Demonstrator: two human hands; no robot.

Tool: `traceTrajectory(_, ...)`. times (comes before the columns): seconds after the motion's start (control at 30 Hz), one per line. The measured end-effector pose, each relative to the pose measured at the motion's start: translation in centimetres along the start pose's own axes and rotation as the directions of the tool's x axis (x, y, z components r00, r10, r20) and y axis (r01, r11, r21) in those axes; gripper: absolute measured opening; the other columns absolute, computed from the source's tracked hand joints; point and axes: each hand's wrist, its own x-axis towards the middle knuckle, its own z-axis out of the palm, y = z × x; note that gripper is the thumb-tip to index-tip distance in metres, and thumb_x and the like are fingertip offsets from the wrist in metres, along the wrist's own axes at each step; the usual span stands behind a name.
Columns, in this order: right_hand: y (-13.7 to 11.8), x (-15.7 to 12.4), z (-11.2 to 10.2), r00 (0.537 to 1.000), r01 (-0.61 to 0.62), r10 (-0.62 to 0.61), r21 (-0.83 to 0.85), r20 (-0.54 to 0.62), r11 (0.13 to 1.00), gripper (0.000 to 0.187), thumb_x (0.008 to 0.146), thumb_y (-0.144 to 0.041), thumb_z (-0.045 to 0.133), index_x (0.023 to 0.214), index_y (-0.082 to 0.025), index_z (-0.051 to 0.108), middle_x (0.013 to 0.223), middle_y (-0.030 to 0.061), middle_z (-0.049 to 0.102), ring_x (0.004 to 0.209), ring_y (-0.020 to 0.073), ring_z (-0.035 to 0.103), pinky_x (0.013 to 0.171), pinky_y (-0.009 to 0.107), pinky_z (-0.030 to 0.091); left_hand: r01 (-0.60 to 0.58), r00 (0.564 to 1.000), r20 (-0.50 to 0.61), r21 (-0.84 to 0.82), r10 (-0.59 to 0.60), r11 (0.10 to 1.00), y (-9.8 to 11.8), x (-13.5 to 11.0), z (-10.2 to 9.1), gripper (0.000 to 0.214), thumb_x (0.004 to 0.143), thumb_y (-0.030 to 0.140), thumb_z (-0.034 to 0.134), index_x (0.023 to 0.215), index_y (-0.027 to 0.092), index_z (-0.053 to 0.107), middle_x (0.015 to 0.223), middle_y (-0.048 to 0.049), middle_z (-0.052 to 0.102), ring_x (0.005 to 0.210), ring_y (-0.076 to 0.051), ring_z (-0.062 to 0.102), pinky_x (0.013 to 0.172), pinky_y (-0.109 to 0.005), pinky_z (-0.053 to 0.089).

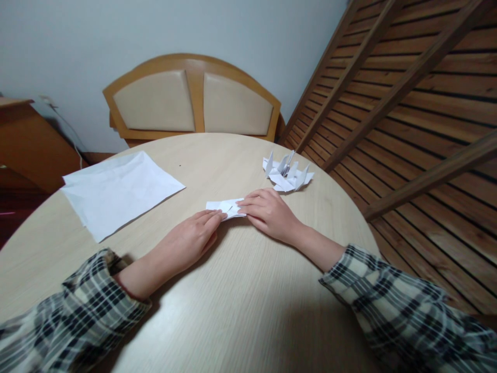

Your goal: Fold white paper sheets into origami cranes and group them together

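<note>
A small folded piece of white paper [229, 207] lies on the table in front of me, with creased layers on its top. My left hand [192, 234] grips its near left edge, fingertips pressed together on the paper and the thumb hidden beneath. Over the paper's right end, my right hand [272, 215] is closed with its fingers bent down on it; that end is partly covered. Just beyond the right hand sit several folded white paper cranes [287, 173], grouped close together with pointed tips up.
White paper sheets [120, 191] lie stacked on the left of the round wooden table [233, 311]. Behind the table stands a padded wooden headboard [198, 98] by the wall. A slatted wooden panel [419, 119] rises at the right, and a brown cabinet [31, 140] stands at the far left.
</note>
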Motion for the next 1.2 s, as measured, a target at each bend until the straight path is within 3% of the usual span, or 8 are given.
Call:
traceTrajectory(0.23, -0.4, 0.0, 0.0, 0.979, 0.050, -0.037, 0.064, -0.201, 0.997, 0.023, 0.102, -0.029, 0.049, 0.107, -0.021, 0.071, 0.105, 0.0070, 0.076, 0.105, 0.0230, 0.064, 0.095, 0.042, 0.043, 0.044, 0.993, -0.103, -0.175, -0.063, 0.984, 0.3, 0.1, -1.0, 0.025, 0.097, 0.012, 0.041, 0.109, 0.016, 0.063, 0.086, -0.0076, 0.075, 0.071, -0.018, 0.069, 0.068, -0.028, 0.056)
traceTrajectory(0.33, -0.3, -0.1, 0.1, 0.953, 0.058, -0.037, 0.060, -0.301, 0.996, 0.021, 0.101, -0.034, 0.053, 0.110, -0.021, 0.067, 0.102, 0.0068, 0.075, 0.098, 0.0226, 0.065, 0.091, 0.041, 0.045, 0.126, 0.973, -0.143, -0.332, -0.182, 0.935, 0.6, 0.2, -1.5, 0.019, 0.095, 0.015, 0.046, 0.099, 0.017, 0.064, 0.075, -0.0018, 0.070, 0.060, -0.014, 0.061, 0.058, -0.023, 0.048)
traceTrajectory(0.47, -0.3, -0.3, 0.2, 0.924, 0.024, 0.007, 0.075, -0.382, 0.997, 0.031, 0.100, -0.038, 0.056, 0.126, -0.023, 0.060, 0.111, 0.0074, 0.074, 0.097, 0.0226, 0.065, 0.090, 0.041, 0.047, 0.275, 0.897, -0.142, -0.560, -0.419, 0.781, 0.9, 0.5, -1.6, 0.023, 0.095, 0.032, 0.052, 0.079, 0.018, 0.061, 0.065, 0.0015, 0.057, 0.057, -0.013, 0.050, 0.052, -0.023, 0.039)
traceTrajectory(0.63, -0.4, -0.6, 0.1, 0.920, -0.039, 0.072, 0.091, -0.385, 0.995, 0.043, 0.101, -0.021, 0.045, 0.144, -0.028, 0.047, 0.124, 0.0071, 0.070, 0.105, 0.0233, 0.066, 0.094, 0.044, 0.048, 0.338, 0.815, 0.023, -0.830, -0.579, 0.444, 0.3, 0.8, -1.1, 0.029, 0.087, 0.044, 0.062, 0.077, 0.017, 0.059, 0.065, 0.0028, 0.052, 0.058, -0.012, 0.046, 0.053, -0.023, 0.037)
traceTrajectory(0.8, -0.3, -0.7, 0.1, 0.924, 0.009, 0.000, 0.020, -0.383, 1.000, 0.059, 0.092, -0.009, 0.049, 0.147, -0.029, 0.043, 0.140, 0.0104, 0.059, 0.130, 0.0258, 0.056, 0.104, 0.048, 0.047, 0.387, 0.735, 0.190, -0.906, -0.650, 0.173, -0.2, 0.8, -0.6, 0.031, 0.079, 0.045, 0.072, 0.086, 0.015, 0.065, 0.072, 0.0010, 0.059, 0.062, -0.012, 0.050, 0.056, -0.023, 0.037)
traceTrajectory(0.93, -0.5, -0.7, 0.0, 0.954, 0.078, -0.095, -0.072, -0.284, 0.994, 0.049, 0.093, -0.017, 0.059, 0.140, -0.030, 0.053, 0.145, 0.0102, 0.055, 0.133, 0.0268, 0.053, 0.108, 0.050, 0.043, 0.417, 0.692, 0.280, -0.907, -0.665, 0.052, -0.1, 0.9, -0.5, 0.032, 0.074, 0.042, 0.076, 0.088, 0.014, 0.069, 0.077, -0.0022, 0.067, 0.068, -0.014, 0.056, 0.061, -0.024, 0.040)
traceTrajectory(1.03, -0.8, -0.6, -0.1, 0.960, 0.151, -0.174, -0.117, -0.217, 0.982, 0.039, 0.094, -0.021, 0.061, 0.133, -0.031, 0.061, 0.145, 0.0069, 0.059, 0.134, 0.0254, 0.052, 0.112, 0.051, 0.038, 0.421, 0.689, 0.311, -0.907, -0.654, 0.012, 0.0, 1.0, -0.3, 0.032, 0.072, 0.041, 0.078, 0.086, 0.013, 0.070, 0.078, -0.0041, 0.069, 0.069, -0.014, 0.057, 0.062, -0.025, 0.042)
traceTrajectory(1.2, -0.7, -0.6, 0.2, 0.961, 0.236, -0.251, -0.131, -0.115, 0.963, 0.025, 0.098, -0.025, 0.059, 0.118, -0.030, 0.072, 0.124, 0.0010, 0.074, 0.127, 0.0232, 0.058, 0.111, 0.049, 0.034, 0.489, 0.685, 0.429, -0.870, -0.589, -0.066, -0.1, 0.9, -0.3, 0.028, 0.071, 0.038, 0.079, 0.084, 0.014, 0.072, 0.081, -0.0071, 0.072, 0.069, -0.016, 0.061, 0.063, -0.027, 0.050)
